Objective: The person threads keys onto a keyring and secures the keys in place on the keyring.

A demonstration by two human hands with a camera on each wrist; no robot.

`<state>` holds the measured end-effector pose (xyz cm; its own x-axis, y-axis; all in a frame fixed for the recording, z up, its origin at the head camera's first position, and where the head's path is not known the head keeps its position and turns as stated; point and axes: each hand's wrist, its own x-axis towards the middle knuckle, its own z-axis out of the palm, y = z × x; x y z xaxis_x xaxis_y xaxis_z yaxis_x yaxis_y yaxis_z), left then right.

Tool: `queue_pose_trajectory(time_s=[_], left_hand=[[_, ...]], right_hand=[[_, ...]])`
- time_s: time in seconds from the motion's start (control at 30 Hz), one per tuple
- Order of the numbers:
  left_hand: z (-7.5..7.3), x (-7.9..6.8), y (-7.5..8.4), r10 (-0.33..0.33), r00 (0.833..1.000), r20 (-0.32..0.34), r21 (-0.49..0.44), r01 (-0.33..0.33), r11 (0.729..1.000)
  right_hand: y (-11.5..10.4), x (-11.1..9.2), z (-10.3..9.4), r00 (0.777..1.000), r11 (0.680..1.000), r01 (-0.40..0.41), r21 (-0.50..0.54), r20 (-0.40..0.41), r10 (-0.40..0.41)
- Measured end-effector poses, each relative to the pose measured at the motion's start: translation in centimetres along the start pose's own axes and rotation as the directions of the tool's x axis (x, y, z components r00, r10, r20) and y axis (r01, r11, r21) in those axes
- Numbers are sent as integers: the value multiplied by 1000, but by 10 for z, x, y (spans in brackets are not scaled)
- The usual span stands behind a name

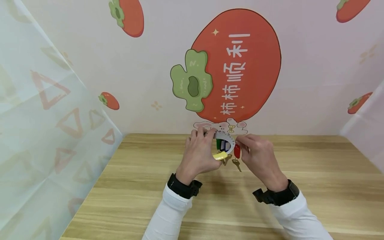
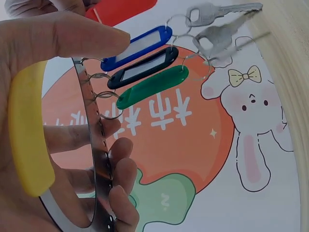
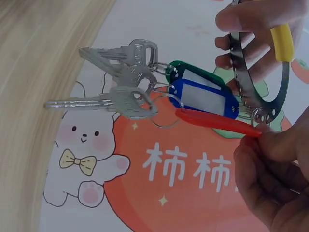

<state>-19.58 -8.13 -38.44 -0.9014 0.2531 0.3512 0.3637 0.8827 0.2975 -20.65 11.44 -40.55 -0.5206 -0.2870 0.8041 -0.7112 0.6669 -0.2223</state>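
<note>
My left hand (image 1: 198, 153) holds a curved metal key ring (image 2: 100, 159) with holes along its edge and a yellow grip (image 2: 30, 130). Hanging from it on small split rings are a green key tag (image 2: 153, 88), a black key tag (image 2: 143, 67) and a blue key tag (image 3: 203, 100). A red key tag (image 3: 217, 122) is pinched at its end by my right hand (image 1: 260, 155), close to the metal edge. Whether its loop is through a hole I cannot tell. Several silver-looking keys (image 3: 130, 102) dangle from the tags.
Below both hands lies a wood-grain tabletop (image 1: 135, 200). Behind it stands a pale backdrop (image 1: 156, 66) printed with a large persimmon and a rabbit. Another pale printed sheet (image 1: 45, 133) slants along the left side.
</note>
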Motion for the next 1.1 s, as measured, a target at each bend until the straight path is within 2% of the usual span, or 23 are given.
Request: queue_pose_trajectory(time_s=[0.07, 0.27, 0.4, 0.73, 1.0, 1.1], left_hand=[[0, 0, 1, -4, 1000, -12, 6, 4, 1000], [3, 2, 2, -21, 998, -58, 34, 23, 999], [5, 1, 3, -24, 997, -76, 46, 28, 999], [2, 1, 2, -2, 999, -32, 53, 3, 999], [1, 1, -3, 31, 999, 10, 25, -31, 999], [1, 1, -3, 26, 1000, 10, 20, -26, 999]], right_hand=[[1, 0, 0, 1000, 1000, -22, 20, 1, 22], [-1, 1, 1, 987, 983, -159, 91, -14, 161], [-3, 1, 2, 981, 977, -182, 107, -46, 188], [-5, 0, 3, 993, 994, -99, 54, -61, 102], [4, -1, -2, 999, 996, 24, 83, 20, -26], [6, 0, -3, 999, 996, 40, 78, 31, -42]])
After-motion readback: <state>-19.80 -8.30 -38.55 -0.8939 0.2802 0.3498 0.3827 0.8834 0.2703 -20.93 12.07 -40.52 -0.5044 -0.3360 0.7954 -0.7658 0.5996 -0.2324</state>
